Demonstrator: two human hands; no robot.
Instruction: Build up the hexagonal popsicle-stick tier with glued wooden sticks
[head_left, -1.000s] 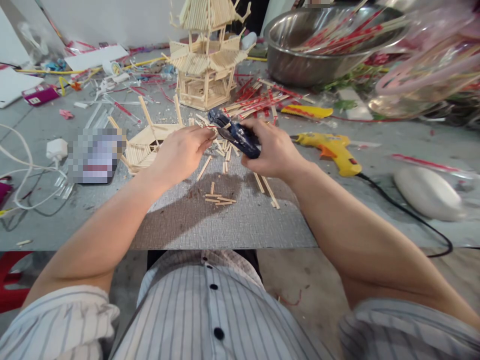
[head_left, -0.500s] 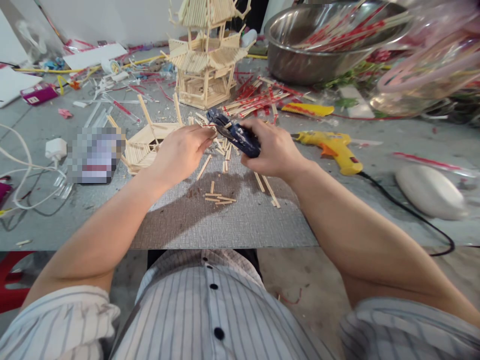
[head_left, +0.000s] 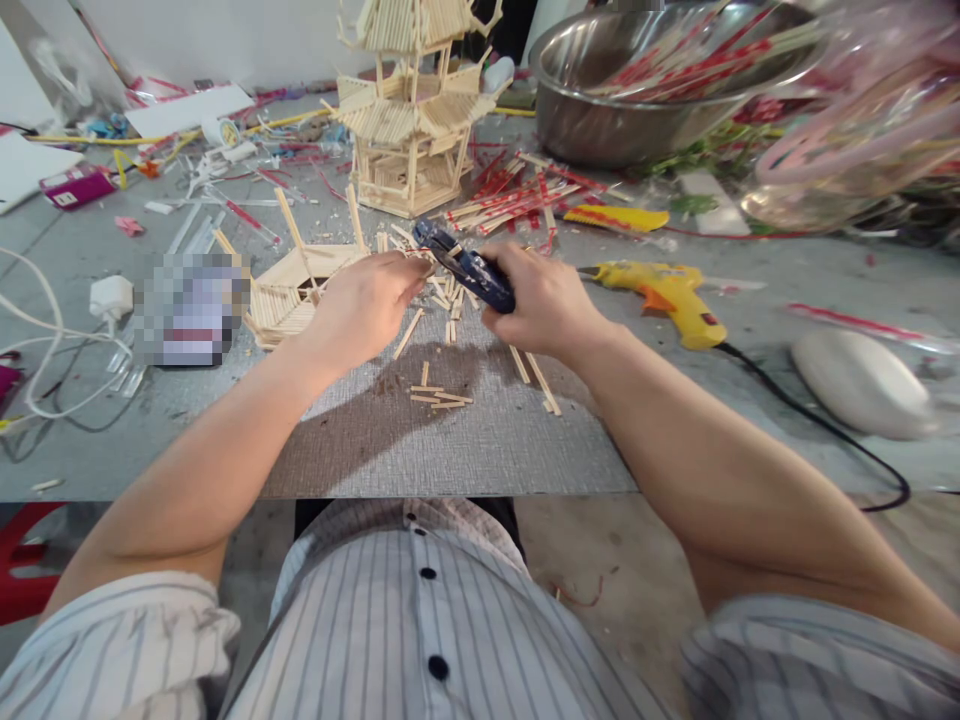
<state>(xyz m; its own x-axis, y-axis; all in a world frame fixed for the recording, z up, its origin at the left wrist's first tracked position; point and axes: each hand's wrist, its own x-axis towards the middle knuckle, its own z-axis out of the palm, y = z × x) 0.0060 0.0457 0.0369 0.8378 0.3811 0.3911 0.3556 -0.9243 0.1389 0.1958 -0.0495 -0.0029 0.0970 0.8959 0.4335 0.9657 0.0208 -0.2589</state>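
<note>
My right hand [head_left: 544, 300] is wrapped round a dark blue hand cutter [head_left: 469, 268] that looks like pliers, its head pointing up and left. Close to that head, my left hand [head_left: 369, 300] is closed in a pinch. What its fingertips hold is too small to make out. Short cut wooden sticks [head_left: 450, 295] lie scattered beneath the cutter, with several more nearer the table's front edge. Partly covered by my left hand, a low six-sided stick frame [head_left: 281, 300] with upright posts stands on the table.
A stick pagoda [head_left: 412, 120] rises at the back, beside red-wrapped chopsticks [head_left: 517, 200] and a steel basin [head_left: 600, 125]. To the right lie a yellow knife [head_left: 615, 218], a yellow glue gun [head_left: 667, 290] with its cord, and a white mouse-shaped object [head_left: 859, 385]. A phone [head_left: 195, 310] lies left.
My right hand has squeezed in slightly, and the cutter's handles look closer together. My left hand has stayed almost still.
</note>
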